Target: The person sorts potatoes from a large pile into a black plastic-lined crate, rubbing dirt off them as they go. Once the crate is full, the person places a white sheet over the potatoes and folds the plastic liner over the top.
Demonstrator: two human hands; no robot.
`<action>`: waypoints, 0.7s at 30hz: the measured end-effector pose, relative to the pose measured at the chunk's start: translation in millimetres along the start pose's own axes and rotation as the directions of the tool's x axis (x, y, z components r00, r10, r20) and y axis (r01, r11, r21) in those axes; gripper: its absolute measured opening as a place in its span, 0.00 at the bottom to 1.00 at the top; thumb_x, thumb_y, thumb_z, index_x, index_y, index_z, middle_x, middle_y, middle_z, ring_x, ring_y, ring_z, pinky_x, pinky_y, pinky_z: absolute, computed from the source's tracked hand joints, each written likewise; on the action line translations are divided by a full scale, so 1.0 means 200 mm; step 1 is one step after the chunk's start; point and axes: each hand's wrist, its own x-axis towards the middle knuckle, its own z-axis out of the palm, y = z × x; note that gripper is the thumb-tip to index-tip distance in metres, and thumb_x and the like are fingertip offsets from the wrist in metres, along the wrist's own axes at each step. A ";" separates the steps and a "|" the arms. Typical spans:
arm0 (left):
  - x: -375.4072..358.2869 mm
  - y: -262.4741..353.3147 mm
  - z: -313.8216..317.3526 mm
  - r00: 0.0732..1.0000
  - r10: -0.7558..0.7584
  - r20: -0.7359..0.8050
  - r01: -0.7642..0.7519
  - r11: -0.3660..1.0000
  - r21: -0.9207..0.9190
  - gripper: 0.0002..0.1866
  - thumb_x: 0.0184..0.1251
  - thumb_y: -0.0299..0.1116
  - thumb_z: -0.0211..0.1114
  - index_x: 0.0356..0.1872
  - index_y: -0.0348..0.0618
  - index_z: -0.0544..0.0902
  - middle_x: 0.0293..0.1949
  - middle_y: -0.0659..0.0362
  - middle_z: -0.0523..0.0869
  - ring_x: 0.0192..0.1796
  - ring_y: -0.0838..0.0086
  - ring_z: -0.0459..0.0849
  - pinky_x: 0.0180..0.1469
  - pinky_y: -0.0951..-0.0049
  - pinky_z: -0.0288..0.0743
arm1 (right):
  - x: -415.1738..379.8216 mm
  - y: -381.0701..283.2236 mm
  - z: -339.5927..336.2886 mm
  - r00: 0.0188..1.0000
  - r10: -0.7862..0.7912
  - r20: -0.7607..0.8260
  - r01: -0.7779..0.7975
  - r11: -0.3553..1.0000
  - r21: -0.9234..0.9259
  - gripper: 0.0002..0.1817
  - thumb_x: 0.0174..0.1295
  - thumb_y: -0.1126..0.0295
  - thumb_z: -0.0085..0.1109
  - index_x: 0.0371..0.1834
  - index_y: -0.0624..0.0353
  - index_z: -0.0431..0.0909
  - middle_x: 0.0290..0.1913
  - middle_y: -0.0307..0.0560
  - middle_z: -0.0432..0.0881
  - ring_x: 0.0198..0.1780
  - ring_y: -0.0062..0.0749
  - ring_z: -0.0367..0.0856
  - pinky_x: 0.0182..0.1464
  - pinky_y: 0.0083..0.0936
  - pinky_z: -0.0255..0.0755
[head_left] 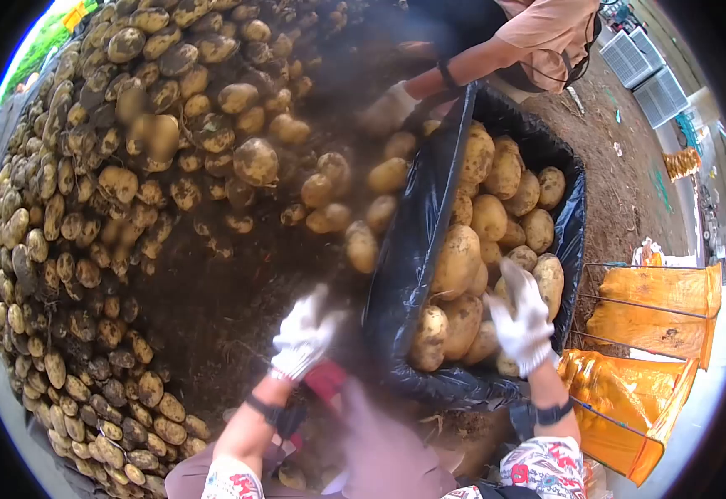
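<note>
My right hand (523,320), in a white knitted glove, is over the potatoes (454,262) in a crate lined with black plastic (421,249). Its thumb and fingers are spread, with the fingertips right at the potatoes. To the left of the crate, my left hand (305,333), gloved the same way, is above the dark soil (213,308). Its fingers are stretched out and apart, slightly blurred, with nothing in them. Several loose potatoes (361,247) lie between that hand and the crate's left side.
A large heap of soil-covered potatoes (88,274) fills the left. Across the crate, another person's gloved hand (388,108) reaches low by its far left corner. Orange bags on wire frames (646,312) stand at right. White plastic crates (658,91) sit farther back.
</note>
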 end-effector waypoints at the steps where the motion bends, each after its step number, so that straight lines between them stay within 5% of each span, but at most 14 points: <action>1: 0.08 0.03 0.02 0.999 0.032 -0.007 -0.032 0.999 0.036 0.34 0.69 0.45 0.71 0.72 0.41 0.75 0.60 0.45 0.85 0.60 0.49 0.86 0.62 0.56 0.82 | -0.12 0.00 -0.02 0.999 0.042 0.001 -0.042 0.999 -0.016 0.28 0.63 0.76 0.70 0.68 0.67 0.77 0.63 0.64 0.82 0.61 0.54 0.85 0.64 0.38 0.81; 3: 0.26 0.08 0.09 0.992 0.129 0.009 -0.129 0.984 0.125 0.38 0.64 0.44 0.73 0.75 0.46 0.72 0.60 0.45 0.82 0.56 0.47 0.86 0.59 0.54 0.83 | -0.27 -0.15 -0.10 0.987 0.158 0.014 -0.157 0.985 -0.078 0.27 0.60 0.75 0.73 0.64 0.71 0.78 0.60 0.63 0.85 0.56 0.54 0.89 0.60 0.37 0.83; 4: 0.35 0.19 0.08 0.993 0.017 0.117 -0.044 0.971 0.235 0.36 0.65 0.38 0.70 0.76 0.53 0.71 0.64 0.45 0.78 0.58 0.47 0.84 0.58 0.53 0.82 | -0.35 -0.16 -0.11 0.992 0.117 0.043 -0.112 0.989 -0.101 0.26 0.61 0.74 0.72 0.63 0.72 0.78 0.58 0.63 0.86 0.56 0.54 0.89 0.60 0.37 0.83; 7: 0.58 0.06 0.38 0.928 0.309 0.207 -0.366 0.660 0.657 0.32 0.69 0.33 0.63 0.76 0.60 0.71 0.71 0.44 0.73 0.62 0.44 0.81 0.59 0.51 0.80 | -0.51 -0.16 -0.05 0.998 0.053 0.020 -0.050 0.993 -0.110 0.21 0.63 0.73 0.67 0.58 0.72 0.81 0.52 0.63 0.88 0.55 0.57 0.89 0.59 0.39 0.82; 11: 0.71 0.09 0.53 0.948 0.259 0.185 -0.310 0.623 0.718 0.29 0.74 0.31 0.57 0.75 0.65 0.72 0.78 0.43 0.65 0.66 0.40 0.79 0.60 0.46 0.78 | -0.57 -0.15 0.01 0.992 0.123 -0.025 -0.125 0.975 -0.182 0.17 0.60 0.74 0.67 0.53 0.68 0.85 0.49 0.61 0.90 0.51 0.60 0.89 0.59 0.43 0.81; 12: 0.73 0.10 0.53 0.960 0.200 0.198 -0.281 0.679 0.678 0.32 0.71 0.34 0.64 0.76 0.65 0.71 0.80 0.43 0.63 0.65 0.40 0.80 0.62 0.46 0.79 | -0.56 -0.15 -0.01 0.997 0.080 -0.002 -0.079 0.981 -0.179 0.17 0.60 0.74 0.67 0.53 0.67 0.84 0.49 0.61 0.90 0.51 0.60 0.89 0.59 0.43 0.82; 14: 0.73 0.16 0.37 0.976 0.024 0.216 -0.102 0.927 0.362 0.37 0.65 0.39 0.70 0.78 0.63 0.70 0.79 0.43 0.65 0.66 0.39 0.80 0.65 0.48 0.78 | -0.53 -0.15 -0.02 0.999 -0.007 0.035 0.013 0.988 -0.154 0.16 0.61 0.75 0.67 0.52 0.67 0.84 0.49 0.61 0.90 0.50 0.59 0.89 0.58 0.43 0.82; 16: 0.71 0.07 0.24 0.986 -0.055 0.157 0.061 0.998 -0.035 0.48 0.56 0.45 0.78 0.80 0.57 0.67 0.77 0.43 0.70 0.68 0.39 0.80 0.67 0.54 0.79 | -0.54 -0.14 -0.02 0.998 0.061 0.025 -0.057 0.989 -0.135 0.16 0.61 0.75 0.67 0.52 0.66 0.84 0.48 0.61 0.90 0.50 0.59 0.89 0.57 0.43 0.82; 17: 0.69 0.06 0.11 0.940 -0.231 0.251 0.297 0.916 -0.271 0.43 0.64 0.45 0.74 0.80 0.50 0.67 0.74 0.43 0.74 0.70 0.41 0.78 0.68 0.47 0.78 | -0.55 -0.14 -0.01 0.995 0.095 0.024 -0.091 0.989 -0.116 0.15 0.61 0.76 0.67 0.51 0.66 0.84 0.48 0.61 0.90 0.49 0.59 0.89 0.56 0.43 0.82; 18: 0.64 -0.05 0.08 0.922 -0.212 0.325 0.385 0.594 -0.706 0.40 0.68 0.45 0.71 0.79 0.49 0.67 0.74 0.43 0.74 0.70 0.42 0.78 0.69 0.43 0.77 | -0.55 -0.13 0.00 0.997 0.077 0.007 -0.076 0.990 -0.115 0.16 0.60 0.76 0.67 0.51 0.66 0.84 0.47 0.60 0.89 0.48 0.59 0.89 0.55 0.43 0.82; 19: 0.56 -0.13 0.06 0.917 -0.154 0.367 0.383 0.087 -0.920 0.37 0.73 0.45 0.69 0.79 0.48 0.67 0.74 0.43 0.74 0.71 0.43 0.77 0.70 0.38 0.76 | -0.55 -0.13 0.00 0.997 0.076 0.003 -0.075 0.993 -0.090 0.16 0.60 0.77 0.67 0.52 0.67 0.83 0.47 0.61 0.89 0.47 0.58 0.89 0.54 0.41 0.83; 20: 0.48 -0.13 0.00 0.938 -0.153 0.311 0.338 0.203 -0.919 0.37 0.78 0.54 0.63 0.78 0.44 0.67 0.74 0.42 0.73 0.73 0.43 0.76 0.71 0.34 0.74 | -0.54 -0.12 -0.01 0.997 0.076 0.011 -0.075 0.994 -0.078 0.17 0.60 0.78 0.67 0.53 0.67 0.83 0.47 0.60 0.89 0.47 0.57 0.89 0.54 0.40 0.83; 21: 0.41 -0.14 -0.06 0.933 -0.087 0.349 0.354 0.050 -0.934 0.39 0.77 0.58 0.62 0.78 0.42 0.67 0.74 0.42 0.73 0.73 0.43 0.76 0.70 0.34 0.75 | -0.54 -0.13 -0.01 0.996 0.084 0.020 -0.083 0.994 -0.069 0.18 0.60 0.79 0.67 0.54 0.68 0.83 0.48 0.60 0.89 0.47 0.56 0.89 0.54 0.39 0.83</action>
